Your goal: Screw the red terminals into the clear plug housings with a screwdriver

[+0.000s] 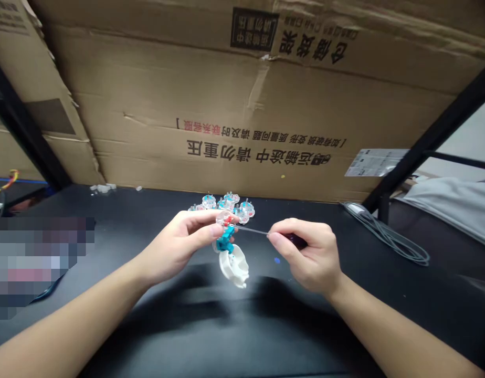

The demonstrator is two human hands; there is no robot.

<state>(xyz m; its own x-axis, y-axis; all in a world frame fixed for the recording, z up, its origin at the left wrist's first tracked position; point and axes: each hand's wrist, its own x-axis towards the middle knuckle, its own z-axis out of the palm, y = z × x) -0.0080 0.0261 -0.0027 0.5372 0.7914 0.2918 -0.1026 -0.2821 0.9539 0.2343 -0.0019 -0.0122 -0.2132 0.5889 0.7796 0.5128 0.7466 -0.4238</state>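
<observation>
Between the thumb and fingers of my left hand (pixel 183 241) is a small plastic assembly (pixel 225 240) with clear, red and teal parts. A white cup-shaped plastic part (pixel 234 266) hangs at its lower end; I cannot tell how the two are joined. My right hand (pixel 311 252) is closed around the dark handle of a screwdriver (pixel 252 230). Its thin metal shaft points left, and the tip meets the assembly near the red part. The exact contact is too small to make out.
Behind my left hand lies a cluster of similar clear and teal plastic pieces (pixel 229 202). A coiled grey cable (pixel 388 236) rests at the right. Small clear bits (pixel 103 188) lie at the back left. A cardboard wall (pixel 227 105) closes off the black table's (pixel 234 336) far side.
</observation>
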